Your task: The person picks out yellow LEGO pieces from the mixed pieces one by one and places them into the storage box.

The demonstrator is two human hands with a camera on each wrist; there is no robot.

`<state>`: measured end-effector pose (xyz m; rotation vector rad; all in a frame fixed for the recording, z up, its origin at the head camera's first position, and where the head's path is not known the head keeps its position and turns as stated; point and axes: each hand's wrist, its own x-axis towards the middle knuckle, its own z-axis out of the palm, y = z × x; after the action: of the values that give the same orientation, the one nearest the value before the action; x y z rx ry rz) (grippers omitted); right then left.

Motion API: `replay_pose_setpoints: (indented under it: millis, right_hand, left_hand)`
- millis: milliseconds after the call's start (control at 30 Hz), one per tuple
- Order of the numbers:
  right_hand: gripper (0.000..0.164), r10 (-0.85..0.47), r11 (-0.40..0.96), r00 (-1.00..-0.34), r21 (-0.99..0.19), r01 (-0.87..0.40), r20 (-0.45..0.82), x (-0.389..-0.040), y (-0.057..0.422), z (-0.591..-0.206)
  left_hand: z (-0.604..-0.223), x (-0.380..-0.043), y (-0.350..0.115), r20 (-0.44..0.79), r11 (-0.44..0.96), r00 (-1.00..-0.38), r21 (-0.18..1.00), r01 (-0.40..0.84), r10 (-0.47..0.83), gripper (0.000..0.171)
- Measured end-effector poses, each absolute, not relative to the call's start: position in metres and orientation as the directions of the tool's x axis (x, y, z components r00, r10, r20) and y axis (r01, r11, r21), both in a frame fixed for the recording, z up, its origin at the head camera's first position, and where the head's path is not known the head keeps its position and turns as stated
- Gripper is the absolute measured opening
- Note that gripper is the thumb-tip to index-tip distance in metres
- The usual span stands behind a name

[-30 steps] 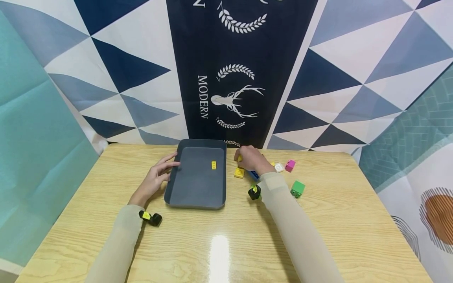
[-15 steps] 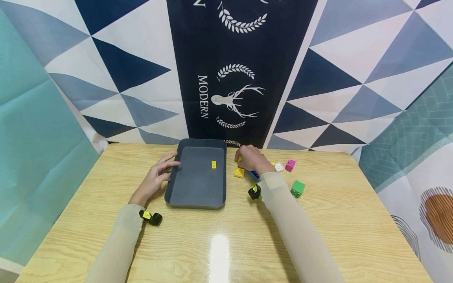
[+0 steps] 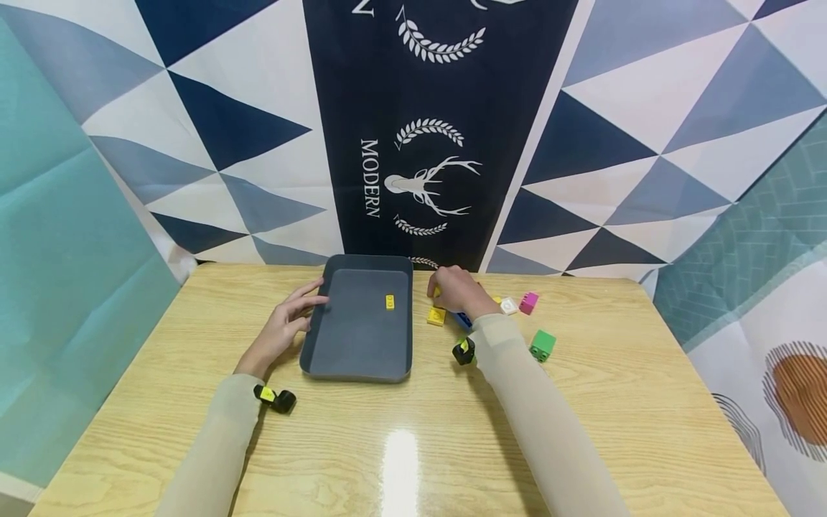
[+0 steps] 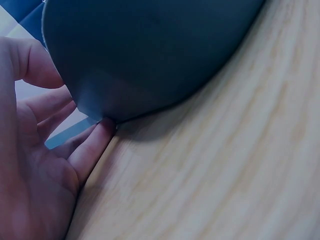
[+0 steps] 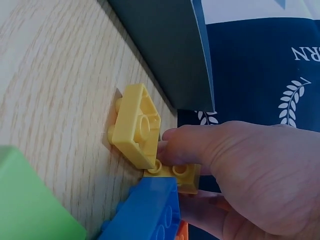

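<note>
My left hand is at the left side of a dark grey tray, with fingers over its rim and the thumb outside. In the left wrist view, a fingertip touches the tray's outer wall close to the table. My right hand pinches a yellow toy brick just right of the tray, its fingers hiding part of it. Right beside it, another yellow brick lies tipped on its side. A blue brick lies next to the fingers, partly under the hand in the head view. A small yellow brick lies inside the tray.
Right of the right hand, a white brick, a pink brick and a green brick lie on the wooden table. An orange piece shows beside the blue brick. A patterned cloth hangs behind the table's back edge.
</note>
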<state>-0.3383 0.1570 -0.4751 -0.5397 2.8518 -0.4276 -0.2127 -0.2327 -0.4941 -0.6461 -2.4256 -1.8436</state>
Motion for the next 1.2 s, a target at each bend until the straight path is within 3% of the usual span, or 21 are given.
replay_pose_setpoints:
  millis: [233,667,900,1200]
  right_hand:
    - [0.011,-0.355,0.905,-0.913,-0.318,-0.281,-0.203,-0.316,0.149,-0.446]
    - [0.012,-0.384,0.891,-0.904,-0.332,-0.309,-0.190,-0.337,0.159,-0.473]
    - [0.012,-0.376,0.897,-0.903,-0.325,-0.299,-0.209,-0.298,0.143,-0.422]
    - [0.015,-0.376,0.894,-0.907,-0.331,-0.302,-0.191,-0.286,0.141,-0.408]
  left_hand:
    - [-0.494,-0.213,-0.234,0.256,0.211,-0.916,0.921,0.329,0.309,0.050]
    - [-0.494,-0.211,-0.234,0.252,0.203,-0.917,0.925,0.322,0.309,0.049]
    - [-0.492,-0.210,-0.234,0.260,0.197,-0.914,0.923,0.330,0.312,0.047]
    - [-0.492,-0.210,-0.232,0.259,0.205,-0.917,0.922,0.329,0.304,0.048]
